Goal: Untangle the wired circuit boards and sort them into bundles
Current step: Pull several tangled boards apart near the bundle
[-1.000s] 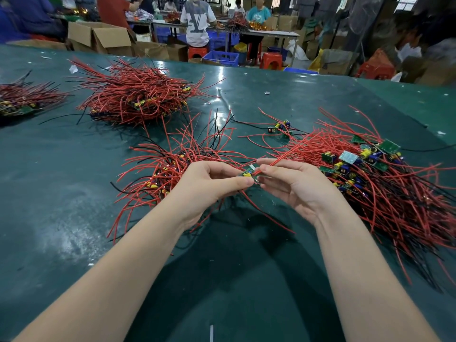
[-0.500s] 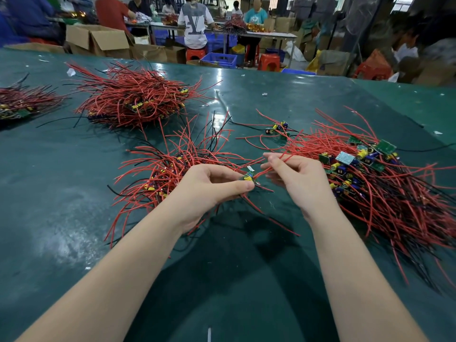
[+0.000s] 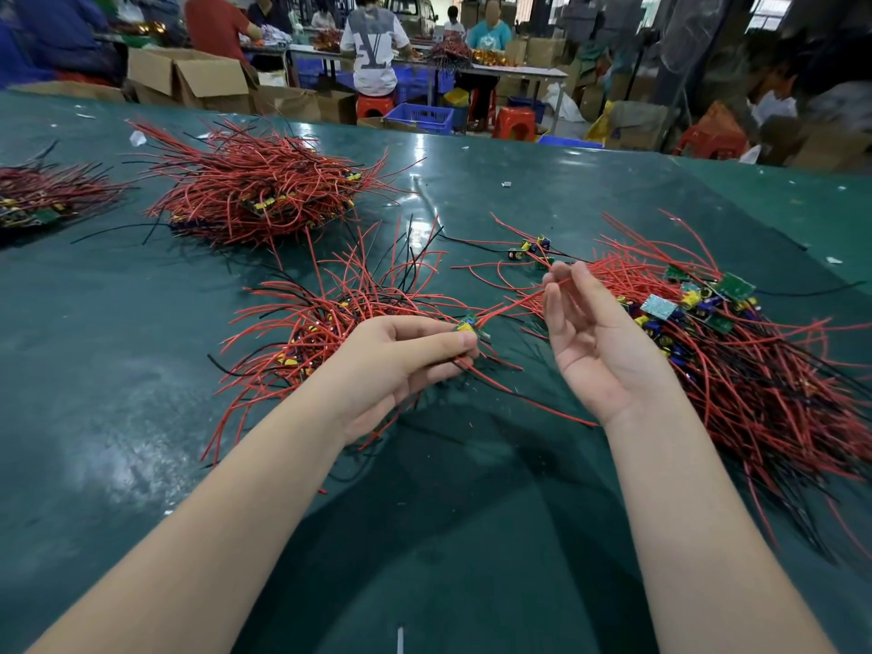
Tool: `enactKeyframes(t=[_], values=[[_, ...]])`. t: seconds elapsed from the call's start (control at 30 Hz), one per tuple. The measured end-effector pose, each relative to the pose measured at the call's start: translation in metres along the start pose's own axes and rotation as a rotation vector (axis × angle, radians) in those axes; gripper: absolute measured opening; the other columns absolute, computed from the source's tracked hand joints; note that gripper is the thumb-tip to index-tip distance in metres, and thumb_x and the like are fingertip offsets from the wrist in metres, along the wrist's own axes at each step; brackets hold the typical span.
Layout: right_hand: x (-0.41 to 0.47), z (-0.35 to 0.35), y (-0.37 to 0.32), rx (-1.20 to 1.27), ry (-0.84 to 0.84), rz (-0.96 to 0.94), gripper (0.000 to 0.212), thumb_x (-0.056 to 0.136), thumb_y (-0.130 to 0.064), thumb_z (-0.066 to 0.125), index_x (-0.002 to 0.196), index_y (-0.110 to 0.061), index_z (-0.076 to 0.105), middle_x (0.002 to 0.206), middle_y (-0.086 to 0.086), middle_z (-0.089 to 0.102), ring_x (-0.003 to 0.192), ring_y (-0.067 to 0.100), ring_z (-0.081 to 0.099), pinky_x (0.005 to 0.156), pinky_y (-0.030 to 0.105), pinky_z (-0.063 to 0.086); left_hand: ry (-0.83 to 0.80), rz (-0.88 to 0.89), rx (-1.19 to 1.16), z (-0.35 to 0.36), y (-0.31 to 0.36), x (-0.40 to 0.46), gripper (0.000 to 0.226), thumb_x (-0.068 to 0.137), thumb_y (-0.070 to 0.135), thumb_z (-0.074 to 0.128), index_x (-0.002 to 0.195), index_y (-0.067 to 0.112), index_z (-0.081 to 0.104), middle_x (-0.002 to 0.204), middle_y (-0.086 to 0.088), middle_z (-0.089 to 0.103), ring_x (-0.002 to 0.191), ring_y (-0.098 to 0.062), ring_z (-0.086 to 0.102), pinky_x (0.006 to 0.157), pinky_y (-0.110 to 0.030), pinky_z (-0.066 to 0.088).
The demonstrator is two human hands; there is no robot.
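While the green table (image 3: 118, 417) fills most of the view, its biggest load is the tangled heap (image 3: 755, 370) of red/black wires w/ small green boards along the right edge. Next in size, a dense red bundle (image 3: 255, 191) lies toward the far left, and a looser bundle (image 3: 330, 313) sits near the middle, just beyond the left hand. A smaller bundle (image 3: 42, 195) is cut off at the far left edge. Two or three loose boards (image 3: 531, 250) w/ leads lie apart, between the middle bundle and the right heap.

Left hand (image 3: 401, 361) has fingers curled, thumb & forefinger pinching a single small circuit board (image 3: 469, 325) held above the table's centre; its red wire (image 3: 514, 306) runs right to the other hand. Right hand (image 3: 594, 337) is palm-up, fingers loosely spread and relaxed; the wire passes across the fingertips (image 3: 549, 285) — can't tell if it's actually nipped there.
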State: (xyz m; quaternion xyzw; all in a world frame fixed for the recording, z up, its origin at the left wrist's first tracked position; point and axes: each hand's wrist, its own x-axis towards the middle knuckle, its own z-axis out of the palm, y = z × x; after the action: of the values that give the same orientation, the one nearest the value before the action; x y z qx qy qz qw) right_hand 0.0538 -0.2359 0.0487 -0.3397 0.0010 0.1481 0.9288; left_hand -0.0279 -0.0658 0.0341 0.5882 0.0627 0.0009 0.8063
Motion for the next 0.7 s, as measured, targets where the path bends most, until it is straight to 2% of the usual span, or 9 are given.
enactKeyframes(t=[0.13,0.2,0.37,0.43,0.57,0.7], values=[[0.0002,-0.0020,-0.0042,0.041,0.009,0.102,0.022,0.083,-0.021,0.066,0.073,-0.005,0.077,0.080,0.004,0.070,0.058,0.005,0.063,0.048,0.009,0.048,-0.004,0.010,0.011,-0.0010,0.0019,0.0002,0.010,0.062,0.018,0.075,0.070,0.014,0.079,0.083,-0.009,0.075,0.075,-0.010,0.071,0.062,-0.013,0.052],[-0.0013,-0.0025,-0.0067,0.124,-0.017,0.177,0.019,0.079,-0.020,0.067,0.075,-0.003,0.075,0.080,0.004,0.068,0.052,0.003,0.056,0.043,0.009,0.044,-0.005,0.008,0.012,-0.0020,0.0031,0.0005,0.010,0.061,0.018,0.075,0.070,0.013,0.079,0.083,-0.010,0.075,0.076,-0.011,0.071,0.061,-0.013,0.053],[-0.0063,0.0000,-0.0069,0.425,-0.126,0.284,0.019,0.081,-0.013,0.063,0.075,0.004,0.071,0.075,0.011,0.067,0.049,0.008,0.057,0.043,0.012,0.047,-0.035,-0.003,0.026,-0.0012,0.0043,-0.0007,0.013,0.060,0.018,0.076,0.071,0.011,0.077,0.083,-0.011,0.074,0.074,-0.012,0.071,0.060,-0.014,0.052],[-0.0066,0.0015,-0.0062,0.405,-0.110,0.268,0.018,0.081,-0.013,0.064,0.075,0.003,0.071,0.075,0.010,0.067,0.049,0.008,0.057,0.042,0.012,0.046,-0.049,-0.007,0.038,-0.0013,0.0055,-0.0014,0.012,0.061,0.019,0.076,0.070,0.011,0.078,0.082,-0.010,0.074,0.074,-0.012,0.071,0.061,-0.014,0.053],[-0.0046,-0.0004,-0.0070,0.200,0.039,0.196,0.017,0.082,-0.016,0.066,0.076,-0.002,0.074,0.080,0.004,0.068,0.053,0.003,0.055,0.043,0.010,0.045,-0.040,-0.027,0.047,-0.0034,0.0070,-0.0017,0.011,0.062,0.018,0.075,0.069,0.010,0.076,0.082,-0.011,0.074,0.074,-0.013,0.071,0.062,-0.016,0.055],[-0.0067,-0.0046,-0.0091,0.252,0.020,0.288,0.014,0.079,-0.018,0.067,0.074,-0.007,0.074,0.076,0.000,0.067,0.048,0.003,0.052,0.040,0.010,0.043,-0.070,-0.045,0.092,-0.0044,0.0073,-0.0029,0.009,0.061,0.017,0.075,0.067,0.010,0.076,0.080,-0.010,0.074,0.075,-0.014,0.072,0.065,-0.017,0.056]])
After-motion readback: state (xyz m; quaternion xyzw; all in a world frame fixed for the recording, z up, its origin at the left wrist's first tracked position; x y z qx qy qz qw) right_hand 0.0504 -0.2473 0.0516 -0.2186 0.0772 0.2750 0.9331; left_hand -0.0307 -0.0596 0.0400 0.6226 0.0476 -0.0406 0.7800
